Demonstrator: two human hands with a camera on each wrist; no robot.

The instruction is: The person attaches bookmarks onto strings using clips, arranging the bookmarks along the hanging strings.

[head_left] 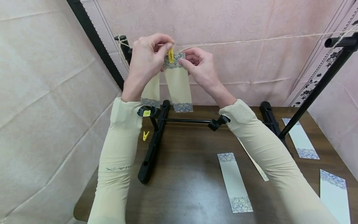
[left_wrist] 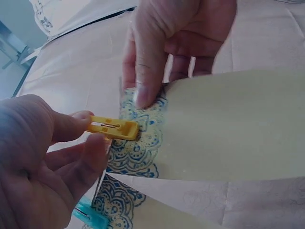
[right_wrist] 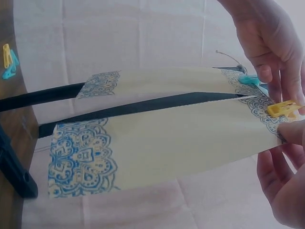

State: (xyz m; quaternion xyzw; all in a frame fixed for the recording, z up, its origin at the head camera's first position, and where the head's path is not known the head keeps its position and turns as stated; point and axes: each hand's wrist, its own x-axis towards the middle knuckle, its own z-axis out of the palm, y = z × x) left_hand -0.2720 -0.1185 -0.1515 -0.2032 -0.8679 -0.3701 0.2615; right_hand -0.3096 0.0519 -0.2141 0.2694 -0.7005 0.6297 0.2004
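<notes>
My left hand (head_left: 148, 59) pinches a yellow clothespin (left_wrist: 114, 128) by its handle ends. The clothespin's jaws sit over the patterned top edge of a cream paper strip (head_left: 177, 84) with blue lace-like bands at both ends. With thumb and fingers, my right hand (head_left: 202, 65) pinches the same strip near its top right corner. The strip hangs down at the string (head_left: 251, 40). Left of it hangs a second patterned strip (right_wrist: 157, 82), held at its top by a teal clothespin (right_wrist: 249, 79).
Black stand posts (head_left: 318, 84) carry the string. On the brown table (head_left: 184, 174) lie several patterned strips, one in the front middle (head_left: 235, 183), others at the right. A loose yellow clothespin (head_left: 146, 135) lies beside the stand's left foot (head_left: 153, 149). Pink cloth (head_left: 237, 18) hangs behind.
</notes>
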